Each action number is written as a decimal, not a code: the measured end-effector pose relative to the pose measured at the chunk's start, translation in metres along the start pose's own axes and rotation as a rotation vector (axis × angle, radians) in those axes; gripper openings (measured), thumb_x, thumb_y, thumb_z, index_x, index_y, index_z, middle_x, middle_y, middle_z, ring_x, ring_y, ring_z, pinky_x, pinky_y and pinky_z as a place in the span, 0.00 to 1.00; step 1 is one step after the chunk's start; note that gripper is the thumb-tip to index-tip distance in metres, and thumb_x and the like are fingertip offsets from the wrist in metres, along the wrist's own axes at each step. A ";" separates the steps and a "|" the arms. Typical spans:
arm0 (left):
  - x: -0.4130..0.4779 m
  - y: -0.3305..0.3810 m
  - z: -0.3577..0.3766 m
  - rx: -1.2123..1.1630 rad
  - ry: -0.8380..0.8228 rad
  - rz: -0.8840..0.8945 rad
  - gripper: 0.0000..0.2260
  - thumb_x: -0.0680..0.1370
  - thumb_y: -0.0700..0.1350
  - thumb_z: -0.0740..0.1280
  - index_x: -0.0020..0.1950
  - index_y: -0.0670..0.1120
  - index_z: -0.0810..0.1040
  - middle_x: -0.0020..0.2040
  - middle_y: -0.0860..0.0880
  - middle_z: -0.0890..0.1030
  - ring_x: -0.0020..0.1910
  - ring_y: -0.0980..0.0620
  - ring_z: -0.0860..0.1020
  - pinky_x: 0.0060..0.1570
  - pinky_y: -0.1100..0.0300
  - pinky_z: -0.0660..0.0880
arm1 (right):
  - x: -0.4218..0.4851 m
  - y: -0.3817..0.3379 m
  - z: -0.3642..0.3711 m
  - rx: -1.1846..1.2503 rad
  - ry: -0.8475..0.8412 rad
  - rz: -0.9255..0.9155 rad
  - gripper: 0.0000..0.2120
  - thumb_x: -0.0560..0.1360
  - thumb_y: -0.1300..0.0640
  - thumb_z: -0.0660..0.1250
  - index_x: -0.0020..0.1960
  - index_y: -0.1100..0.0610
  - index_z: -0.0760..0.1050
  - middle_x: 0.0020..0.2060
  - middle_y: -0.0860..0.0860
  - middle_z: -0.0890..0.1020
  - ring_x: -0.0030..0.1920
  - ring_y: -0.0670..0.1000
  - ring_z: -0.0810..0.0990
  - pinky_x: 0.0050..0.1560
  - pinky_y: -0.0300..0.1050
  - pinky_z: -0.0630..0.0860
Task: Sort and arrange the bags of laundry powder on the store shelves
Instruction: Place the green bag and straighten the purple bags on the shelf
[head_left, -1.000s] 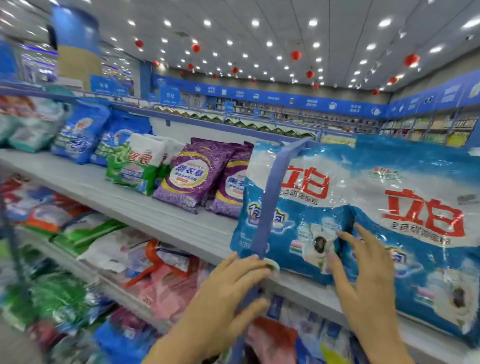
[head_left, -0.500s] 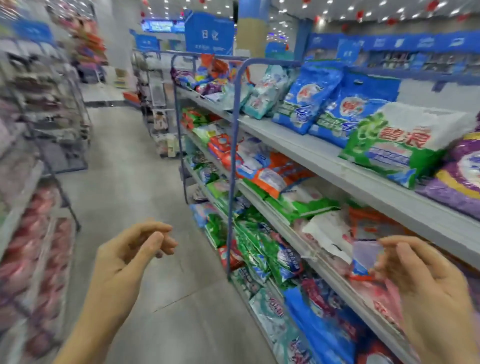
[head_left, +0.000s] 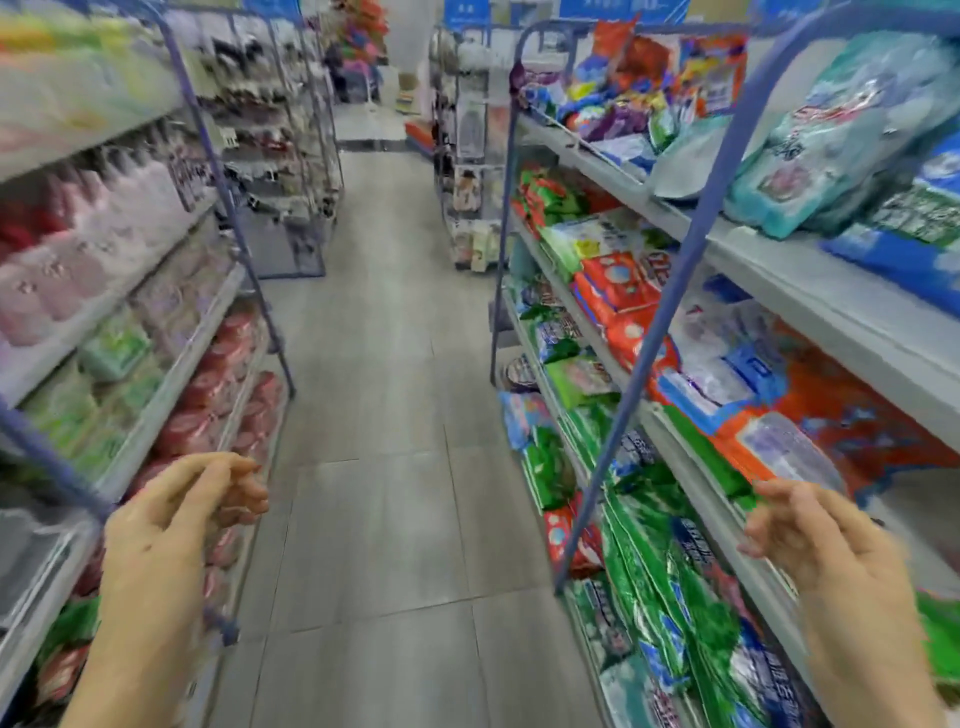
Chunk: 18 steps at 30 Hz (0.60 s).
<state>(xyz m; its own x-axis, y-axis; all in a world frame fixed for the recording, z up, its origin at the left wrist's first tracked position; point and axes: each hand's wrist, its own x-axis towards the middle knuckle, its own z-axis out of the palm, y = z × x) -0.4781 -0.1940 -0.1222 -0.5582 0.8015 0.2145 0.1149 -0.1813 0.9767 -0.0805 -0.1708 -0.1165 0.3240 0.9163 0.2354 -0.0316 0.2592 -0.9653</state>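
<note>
Left side first: the shelf rack over there carries pink bottles, not powder, so nothing on it belongs to this job. The left hand hangs over the aisle floor with its grip loose and curled, grasping nothing. The right hand is the same, half-curled and empty, just beside the edge of the right-hand shelves.

The laundry powder bags are all on those right-hand shelves, piled and leaning. The green ones low down look ready to slide off if bumped. The teal bag up top hangs out past the shelf lip, so a careless reach underneath could tip it. Everything is blurry, so labels are unreadable and mis-sorting brands seems likely.
</note>
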 end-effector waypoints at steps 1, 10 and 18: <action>0.017 -0.002 0.009 -0.006 0.025 -0.010 0.18 0.81 0.40 0.59 0.36 0.52 0.81 0.32 0.56 0.82 0.32 0.61 0.80 0.34 0.66 0.77 | 0.024 0.005 0.007 0.011 -0.002 0.006 0.19 0.79 0.61 0.56 0.38 0.50 0.83 0.26 0.49 0.79 0.28 0.43 0.76 0.31 0.33 0.75; 0.136 -0.032 0.091 -0.037 0.119 -0.079 0.15 0.81 0.39 0.60 0.38 0.48 0.80 0.31 0.54 0.82 0.30 0.61 0.79 0.35 0.72 0.76 | 0.197 0.050 0.077 -0.009 -0.125 0.049 0.16 0.79 0.58 0.58 0.40 0.50 0.83 0.29 0.49 0.81 0.29 0.43 0.78 0.33 0.32 0.76; 0.304 -0.081 0.159 -0.065 0.058 -0.071 0.14 0.81 0.38 0.60 0.38 0.47 0.79 0.29 0.54 0.82 0.29 0.61 0.79 0.36 0.66 0.78 | 0.316 0.101 0.175 0.016 -0.074 0.037 0.16 0.77 0.57 0.58 0.39 0.51 0.82 0.26 0.50 0.79 0.27 0.44 0.76 0.31 0.32 0.75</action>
<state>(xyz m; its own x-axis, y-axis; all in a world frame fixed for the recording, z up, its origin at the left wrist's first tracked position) -0.5267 0.1554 -0.1350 -0.6098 0.7797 0.1419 0.0210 -0.1631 0.9864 -0.1466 0.1983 -0.1200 0.2516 0.9452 0.2081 -0.0579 0.2293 -0.9716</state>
